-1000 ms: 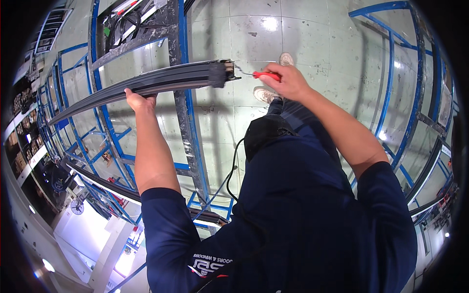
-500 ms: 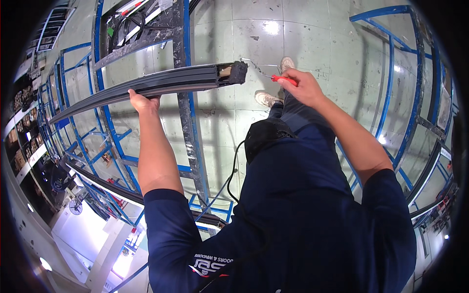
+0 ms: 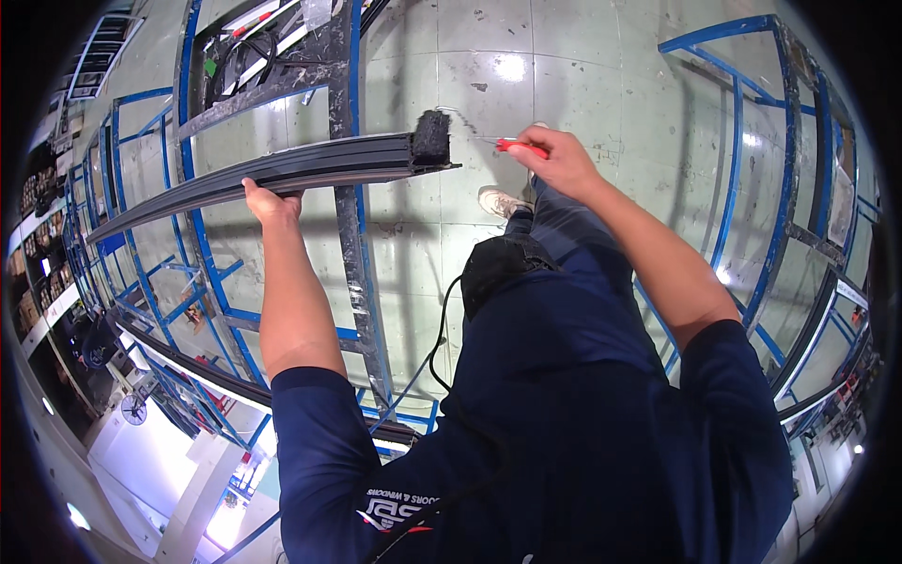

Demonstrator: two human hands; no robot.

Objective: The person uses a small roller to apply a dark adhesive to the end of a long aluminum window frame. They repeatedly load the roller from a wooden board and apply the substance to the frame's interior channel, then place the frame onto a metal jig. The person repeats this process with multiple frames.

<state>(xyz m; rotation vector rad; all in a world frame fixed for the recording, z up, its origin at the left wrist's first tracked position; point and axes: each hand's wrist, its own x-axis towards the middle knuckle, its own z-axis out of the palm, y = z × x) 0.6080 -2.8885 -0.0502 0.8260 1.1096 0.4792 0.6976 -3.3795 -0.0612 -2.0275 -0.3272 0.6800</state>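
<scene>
A long dark grey frame profile point(image 3: 329, 162) runs from the far left to the middle, its right end toward me. My left hand point(image 3: 272, 201) holds it from below, thumb on its near side and fingers under it. At the profile's right end sits a rough black block point(image 3: 432, 139), foam-like, standing up above the profile's top edge. To the right of that end, my right hand point(image 3: 558, 162) is closed round the red handle of a thin-shafted hand tool point(image 3: 522, 148). The slim shaft points left toward the black block; its tip is hard to make out.
Blue metal racks point(image 3: 346, 103) stand under and left of the profile, and another blue frame point(image 3: 785, 113) stands at the right. Scrap strips and cables lie in a dark tray point(image 3: 254, 56) at the upper left. Below is a pale tiled floor point(image 3: 489, 70).
The black block now stands higher at the profile's end, covering the tan opening that showed before. My right hand and the tool have shifted slightly left, and the whole view has turned a little.
</scene>
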